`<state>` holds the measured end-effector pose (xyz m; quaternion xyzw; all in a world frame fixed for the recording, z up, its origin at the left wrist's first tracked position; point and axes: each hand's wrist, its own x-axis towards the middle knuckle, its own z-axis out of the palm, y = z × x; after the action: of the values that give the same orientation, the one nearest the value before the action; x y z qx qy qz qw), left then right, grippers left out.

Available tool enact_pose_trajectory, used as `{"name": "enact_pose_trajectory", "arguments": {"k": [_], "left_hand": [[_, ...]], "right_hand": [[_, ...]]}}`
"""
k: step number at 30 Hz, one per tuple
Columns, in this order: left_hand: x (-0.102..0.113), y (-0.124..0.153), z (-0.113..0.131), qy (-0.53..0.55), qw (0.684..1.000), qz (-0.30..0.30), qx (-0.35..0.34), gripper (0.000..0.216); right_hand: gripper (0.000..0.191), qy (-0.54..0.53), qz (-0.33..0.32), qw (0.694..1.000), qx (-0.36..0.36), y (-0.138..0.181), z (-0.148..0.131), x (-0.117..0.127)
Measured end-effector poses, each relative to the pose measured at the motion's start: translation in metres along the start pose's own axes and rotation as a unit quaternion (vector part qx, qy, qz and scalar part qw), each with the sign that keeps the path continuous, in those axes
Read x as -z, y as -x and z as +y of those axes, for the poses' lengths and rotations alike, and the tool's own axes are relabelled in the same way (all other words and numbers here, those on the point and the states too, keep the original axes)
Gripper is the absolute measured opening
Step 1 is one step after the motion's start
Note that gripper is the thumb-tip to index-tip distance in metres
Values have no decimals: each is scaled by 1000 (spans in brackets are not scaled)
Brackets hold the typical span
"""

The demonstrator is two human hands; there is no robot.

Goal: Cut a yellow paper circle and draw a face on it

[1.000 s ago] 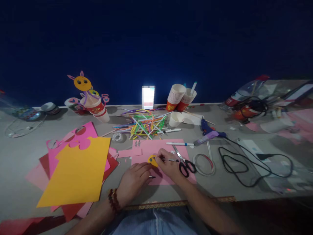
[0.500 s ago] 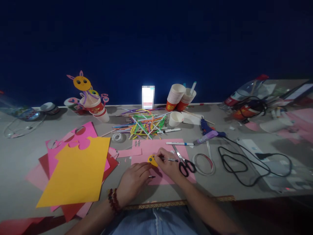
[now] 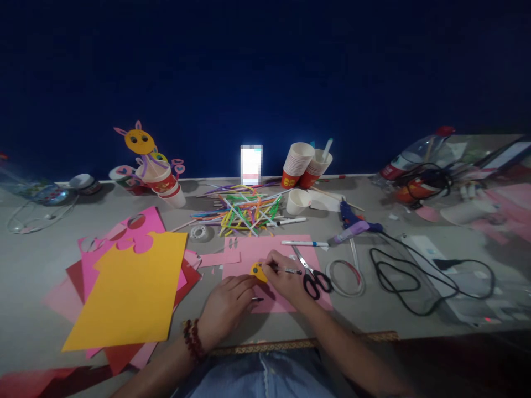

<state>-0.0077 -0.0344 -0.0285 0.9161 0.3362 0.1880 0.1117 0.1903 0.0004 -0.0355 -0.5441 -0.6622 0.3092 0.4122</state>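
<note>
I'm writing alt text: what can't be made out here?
Head view, throughout:
Yellow disc: partly covered by right hand.
Pen in right hand: lettering too small.
Dark-tipped object: rest hidden by left hand.
Bright screen: pixelated.
Pink pieces, far right: blurred, cut by frame edge.

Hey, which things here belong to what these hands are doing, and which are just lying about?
Seemingly in use:
marker pen, in the right hand
small yellow paper piece, at the pen's tip, left hand at its edge
pink sheet, beneath

Lying about, untouched:
black-handled scissors
blue glue gun
stacked paper cups
yellow sheet
</note>
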Motion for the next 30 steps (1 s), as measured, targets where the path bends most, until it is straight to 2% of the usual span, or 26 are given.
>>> {"name": "enact_pose_trajectory", "arguments": {"k": [14,22,30], "left_hand": [[-1,0,1,-10,1000,15,1,16],[-2,1,1,-15,1000,1,8,13],[3,-2,4,-24,999,-33,14,9]], "right_hand": [[19,-48,30,998,-14,0,4,4],[19,-39,11,999,-16,7,7,18],[19,-9,5,1000,-11,8,6,15]]}}
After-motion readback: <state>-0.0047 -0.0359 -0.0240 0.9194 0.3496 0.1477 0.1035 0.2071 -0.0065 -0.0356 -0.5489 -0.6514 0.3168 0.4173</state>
